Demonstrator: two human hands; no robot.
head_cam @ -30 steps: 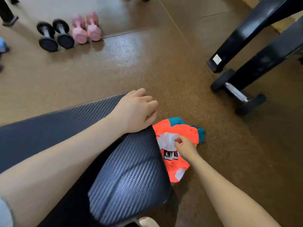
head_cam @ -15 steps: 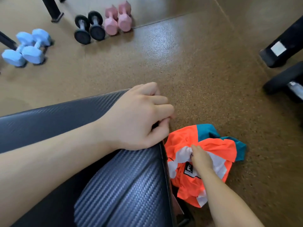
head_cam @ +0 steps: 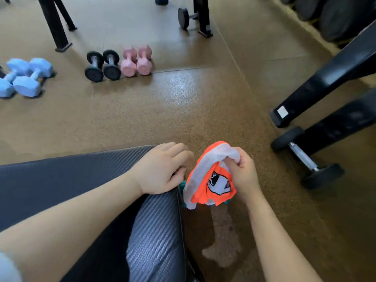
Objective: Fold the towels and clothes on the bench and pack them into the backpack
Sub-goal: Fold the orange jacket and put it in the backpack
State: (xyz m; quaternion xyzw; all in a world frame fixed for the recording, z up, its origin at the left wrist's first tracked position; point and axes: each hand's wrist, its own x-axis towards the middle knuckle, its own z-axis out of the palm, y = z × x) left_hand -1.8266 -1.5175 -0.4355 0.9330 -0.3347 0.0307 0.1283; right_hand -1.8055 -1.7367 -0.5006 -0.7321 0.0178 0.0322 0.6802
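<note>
Speckled brown gym flooring (head_cam: 183,110) fills most of what I see from the head camera, glossy where light hits it near the centre. From the lower left, at about seven o'clock, a padded black bench (head_cam: 67,176) with a ribbed, carbon-weave cover runs toward the middle of the view.

I see the left hand (head_cam: 162,169) resting on the bench's far corner, fingers curled over the edge; it holds nothing I can make out. Just beside it, at about five o'clock from centre, the right hand (head_cam: 244,171) grips a bunched orange garment (head_cam: 211,176) with white panels, a black-and-white crest and a sliver of teal at the bottom. The fingers are curled round a fold of the white fabric. The garment hangs off the end of the bench, lifted clear of the floor, close to the bench edge.

At ten o'clock sit two pale blue dumbbells (head_cam: 24,77). At eleven o'clock, a black pair (head_cam: 102,65) lies touching a pink pair (head_cam: 136,61). At three o'clock, black equipment legs (head_cam: 325,78) slant down, with another black dumbbell (head_cam: 305,156) beside them. At twelve o'clock stand more black frame legs (head_cam: 55,23). I see no backpack in view.
</note>
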